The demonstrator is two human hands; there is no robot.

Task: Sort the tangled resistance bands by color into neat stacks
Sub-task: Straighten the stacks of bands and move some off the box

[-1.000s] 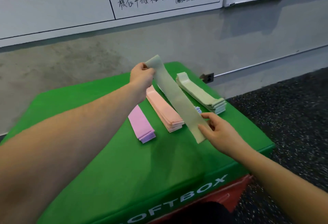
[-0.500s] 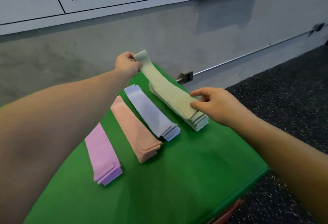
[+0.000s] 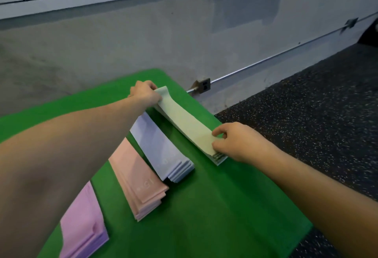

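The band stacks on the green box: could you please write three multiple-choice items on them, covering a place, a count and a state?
1. Which stack lies nearest the wall?
A. pink B. pale green C. peach

2. How many stacks are on the box?
A. two B. three C. four

3. What is the right hand doing?
A. hanging idle B. pinching the top band's near end C. lifting the lilac stack

Key: 1 B, the pale green stack lies farthest. 2 C, with lilac stack, peach stack, pink stack on the box. 3 B, right hand pinches; left hand holds the far end.

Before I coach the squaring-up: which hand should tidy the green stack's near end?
Right. The right hand already pinches the green stack at its near end; the left hand holds the far end.
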